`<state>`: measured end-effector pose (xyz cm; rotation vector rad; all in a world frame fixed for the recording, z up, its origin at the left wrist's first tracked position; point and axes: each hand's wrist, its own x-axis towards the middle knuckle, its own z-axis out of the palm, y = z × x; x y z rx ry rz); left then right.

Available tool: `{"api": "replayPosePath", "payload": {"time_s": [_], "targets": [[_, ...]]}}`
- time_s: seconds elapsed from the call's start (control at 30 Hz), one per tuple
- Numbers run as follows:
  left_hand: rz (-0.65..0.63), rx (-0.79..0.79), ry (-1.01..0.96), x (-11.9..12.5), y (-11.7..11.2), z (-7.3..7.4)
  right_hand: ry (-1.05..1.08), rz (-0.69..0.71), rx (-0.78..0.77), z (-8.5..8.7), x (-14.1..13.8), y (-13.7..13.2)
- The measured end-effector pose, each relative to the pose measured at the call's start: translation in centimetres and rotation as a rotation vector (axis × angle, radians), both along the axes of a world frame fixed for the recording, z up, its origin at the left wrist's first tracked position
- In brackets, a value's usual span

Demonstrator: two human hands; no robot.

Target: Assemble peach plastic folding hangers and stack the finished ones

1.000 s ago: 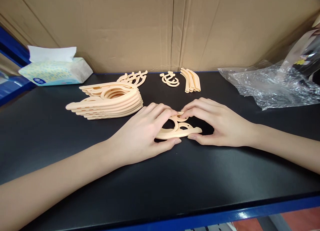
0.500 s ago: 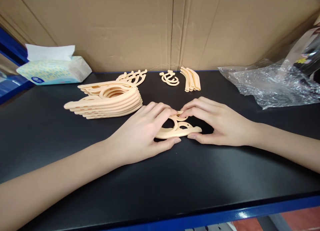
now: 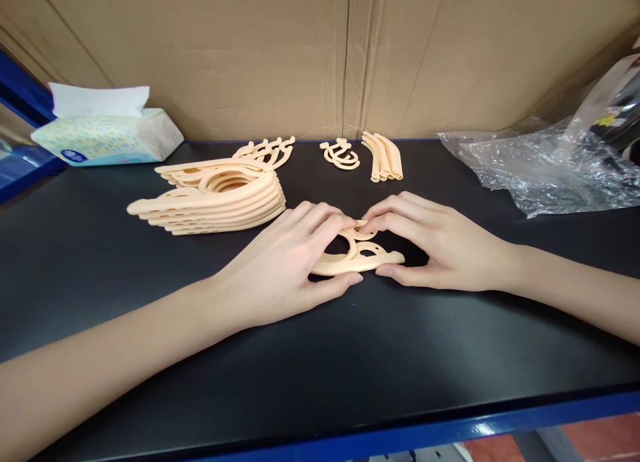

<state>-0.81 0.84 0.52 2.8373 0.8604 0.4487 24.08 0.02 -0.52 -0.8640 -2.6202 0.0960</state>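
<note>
A cream plastic folding hanger [image 3: 383, 260], folded up, lies flat on the black tabletop between my hands. My left hand [image 3: 290, 265] covers its left part, fingers over the far side and thumb along the near edge. From the right, my right hand [image 3: 445, 245] has its fingertips on the far piece and its thumb by the near tip. The fingers of both hands are closed around the hanger, so much of it is hidden. Just beyond my left hand sits a stack of similar folded hangers [image 3: 220, 205].
Loose cream hooks [image 3: 340, 157] and curved hanger arms [image 3: 384, 157] lie at the back, with more hooks [image 3: 270, 154] behind the stack. A tissue pack [image 3: 110, 137] stands back left. Crumpled clear plastic [image 3: 540, 175] lies at right. Cardboard [image 3: 225, 55] rises behind the black table [image 3: 350, 369].
Both hands stay in place on the folding hanger. Only a very slight shift of the whole view shows.
</note>
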Motion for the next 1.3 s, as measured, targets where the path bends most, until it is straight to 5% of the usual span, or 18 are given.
{"api": "replayPosePath", "payload": {"time_s": [1.3], "targets": [[-0.017,0.008,0.0,-0.17,-0.05,-0.05,0.036,-0.004,0.014,-0.04,-0.11,0.01]]}}
